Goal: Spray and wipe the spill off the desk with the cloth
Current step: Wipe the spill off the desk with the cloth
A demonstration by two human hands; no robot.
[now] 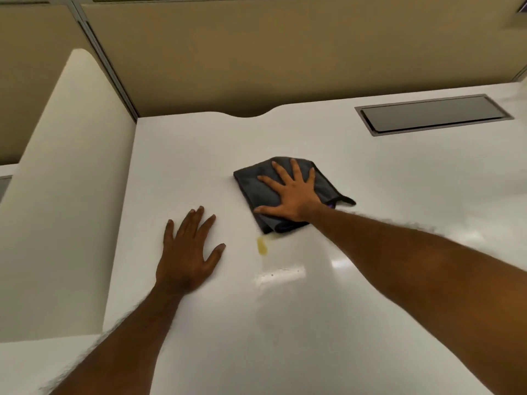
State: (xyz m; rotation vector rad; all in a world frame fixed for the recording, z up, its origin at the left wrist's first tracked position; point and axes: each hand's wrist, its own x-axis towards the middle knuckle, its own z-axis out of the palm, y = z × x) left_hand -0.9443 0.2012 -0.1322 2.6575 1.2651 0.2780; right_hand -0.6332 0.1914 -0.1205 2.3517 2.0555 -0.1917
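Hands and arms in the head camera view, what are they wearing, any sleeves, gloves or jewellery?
Nothing worn shows. The left hand and right hand are bare, with no gloves, rings or watch visible. Both forearms are uncovered to the frame edge, with no sleeves in view, and fine hair shows along their outlines.

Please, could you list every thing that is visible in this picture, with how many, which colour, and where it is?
desk: one, white, fills most of the view
cloth: one, dark grey, folded, flat on the desk near the middle
spill: one small yellowish streak, on the desk just in front of the cloth
cable hatch: one, grey, closed, set in the desk at far right
partition panels: tan, with grey frames, behind the desk
side panel: one, cream, left of the desk
left hand: flat on the desk, fingers spread, holding nothing
right hand: flat, pressing on the cloth
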